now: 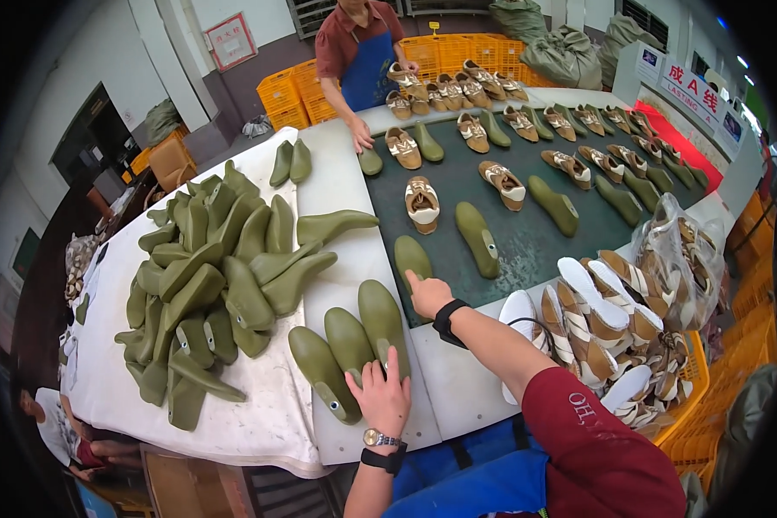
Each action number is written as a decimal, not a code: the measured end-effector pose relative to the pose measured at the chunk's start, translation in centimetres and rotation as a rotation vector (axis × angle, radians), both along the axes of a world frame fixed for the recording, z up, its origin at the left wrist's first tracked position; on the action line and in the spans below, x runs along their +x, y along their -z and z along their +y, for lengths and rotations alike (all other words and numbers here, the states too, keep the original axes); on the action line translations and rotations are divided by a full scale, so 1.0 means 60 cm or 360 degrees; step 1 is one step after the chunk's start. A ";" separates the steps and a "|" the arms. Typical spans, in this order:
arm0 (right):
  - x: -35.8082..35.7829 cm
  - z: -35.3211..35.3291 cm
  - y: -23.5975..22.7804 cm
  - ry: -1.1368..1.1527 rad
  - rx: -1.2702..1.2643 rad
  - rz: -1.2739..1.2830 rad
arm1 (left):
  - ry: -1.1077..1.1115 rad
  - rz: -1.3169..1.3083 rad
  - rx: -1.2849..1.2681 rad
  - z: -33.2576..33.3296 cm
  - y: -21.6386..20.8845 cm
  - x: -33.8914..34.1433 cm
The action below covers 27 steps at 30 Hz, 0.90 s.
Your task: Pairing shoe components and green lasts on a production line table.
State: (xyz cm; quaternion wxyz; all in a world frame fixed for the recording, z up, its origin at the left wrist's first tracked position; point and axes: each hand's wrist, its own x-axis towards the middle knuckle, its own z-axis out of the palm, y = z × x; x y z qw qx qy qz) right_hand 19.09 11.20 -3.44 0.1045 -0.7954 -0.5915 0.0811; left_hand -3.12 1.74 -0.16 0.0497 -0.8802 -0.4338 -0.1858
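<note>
Three green shoe lasts lie side by side on the white table edge: a left one (321, 369), a middle one (349, 338) and a right one (378, 311). My left hand (382, 399) rests at the near ends of the middle and right ones, fingers spread and partly stretched out. Another green shoe last (413, 255) lies at the near left corner of the dark green belt (527, 259). The fingers of my right hand (432, 298) are closed on its near end; the fingertips are partly hidden.
A heap of green lasts (203, 276) covers the white cloth (268, 414) at left. Rows of brown-and-white shoes (502, 183) and lasts stand on the belt. Across it, a co-worker's hand (360, 135) touches a last. A yellow crate (695, 367) with piled shoes is at right.
</note>
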 end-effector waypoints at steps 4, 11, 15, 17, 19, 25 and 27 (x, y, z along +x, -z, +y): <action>0.013 0.000 0.004 0.0011 0.0157 0.0101 | 0.0041 0.0017 -0.0008 -0.004 0.003 0.006; 0.033 0.042 -0.147 -0.0448 -0.0136 0.0081 | 0.0035 0.0057 0.0067 0.006 0.017 -0.003; 0.109 0.032 -0.367 -0.0846 0.0409 0.0008 | 0.0048 0.0095 -0.0008 0.004 0.006 0.007; 0.114 -0.088 -0.515 -0.0778 0.0319 0.0776 | 0.0041 0.0073 -0.0039 -0.011 -0.005 0.016; 0.125 -0.208 -0.597 -0.0694 0.0640 0.0873 | 0.0326 -0.0082 -0.0111 -0.040 -0.021 0.047; 0.172 -0.495 -0.594 -0.0522 0.0556 0.1434 | 0.1197 -0.0566 -0.1232 -0.131 -0.007 0.163; 0.163 -0.551 -0.493 -0.0308 0.0356 0.1370 | 0.1153 -0.0538 -0.1435 -0.132 0.025 0.197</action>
